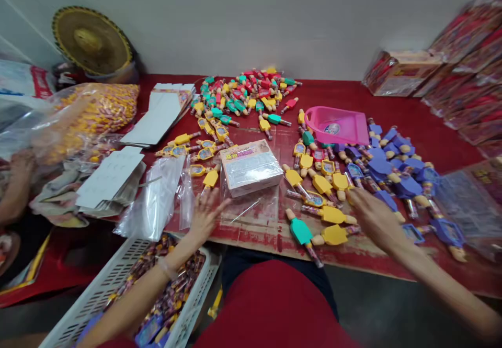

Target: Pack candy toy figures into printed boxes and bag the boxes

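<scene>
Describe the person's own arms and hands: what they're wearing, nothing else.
The left hand and right hand are bare, with no gloves, and both forearms are uncovered. A pale band circles the left wrist. A red garment shows at the bottom of the view.

Beyond our right fingers (363, 200) lie blue-violet candy toys (408, 186); left of those fingers, a yellow candy toy (333, 234) and a teal candy toy (300, 231). Past our left fingers (214, 205), a pink-and-white box (251, 167) sits on a worn red tablecloth (392, 99), beside a bright pink tray (337, 125).
</scene>
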A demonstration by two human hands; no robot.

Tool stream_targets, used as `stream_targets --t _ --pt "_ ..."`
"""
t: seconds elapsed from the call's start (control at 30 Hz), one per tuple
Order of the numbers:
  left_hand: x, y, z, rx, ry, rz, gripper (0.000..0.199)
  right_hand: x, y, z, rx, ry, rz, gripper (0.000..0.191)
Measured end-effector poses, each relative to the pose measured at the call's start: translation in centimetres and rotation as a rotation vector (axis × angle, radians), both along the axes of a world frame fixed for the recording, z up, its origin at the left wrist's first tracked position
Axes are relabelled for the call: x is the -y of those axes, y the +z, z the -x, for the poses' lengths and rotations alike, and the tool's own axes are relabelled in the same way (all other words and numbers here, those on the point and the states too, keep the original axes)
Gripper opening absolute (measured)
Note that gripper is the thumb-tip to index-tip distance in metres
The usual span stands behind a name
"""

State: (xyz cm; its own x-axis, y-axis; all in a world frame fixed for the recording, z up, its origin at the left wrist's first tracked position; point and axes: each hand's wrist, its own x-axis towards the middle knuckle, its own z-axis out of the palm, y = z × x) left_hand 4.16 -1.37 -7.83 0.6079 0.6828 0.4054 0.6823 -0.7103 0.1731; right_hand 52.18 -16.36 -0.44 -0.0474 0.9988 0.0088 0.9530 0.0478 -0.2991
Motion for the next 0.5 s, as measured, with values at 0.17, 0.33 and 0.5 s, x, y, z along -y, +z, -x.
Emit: stream_targets --t 0.17,0.33,0.5 --pt "-2.3 -0.1 -1.5 -0.336 -0.451 0.076 0.044 -10.1 -3.5 4.3 0.106 0.595 -0.044 0.065" --pt "-1.0 -1.1 0.7 -0.134 -0.304 0.113 0.034 -11.1 -5.5 5.0 0.169 0.732 0.032 0.046" --pt "0.1 -1.1 2.2 0.003 -0.222 0.138 0.032 -6.9 -5.6 5.9 0.179 0.599 -0.066 0.019"
